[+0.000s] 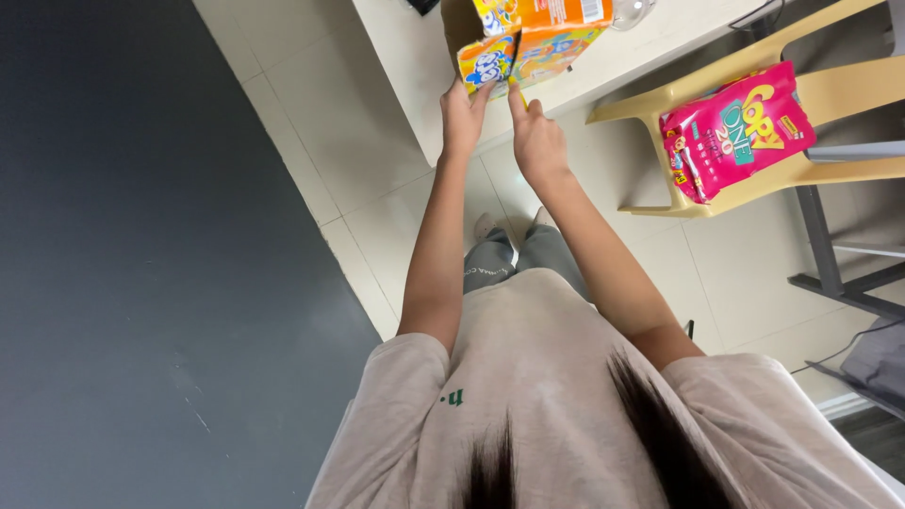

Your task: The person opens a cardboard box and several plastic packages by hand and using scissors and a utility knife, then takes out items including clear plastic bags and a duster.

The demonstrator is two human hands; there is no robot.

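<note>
Grey, dark wall fills the space to the left of both hands, beside a floor of pale tiles (311, 123). Ahead of the hands stands a cream table (415, 75), its edge just beyond the fingertips. To the right of the right hand sits a yellow plastic chair (848, 90) holding a pink wrapped ream of paper (740, 127), well apart from either hand.

On the table, right at the fingertips, stands an orange and yellow printed carton (533, 38), partly cut off by the top of the view. The left hand (462, 118) reaches up with fingers extended, their tips touching the carton's lower front flap. The right hand (535, 141) is loosely curled with its forefinger straight, the tip meeting the carton's lower edge just beside the left hand.

Handling this well likely means steadying the carton with one hand while the other works the flap, keeping it well back from the table edge so it cannot tip off.
</note>
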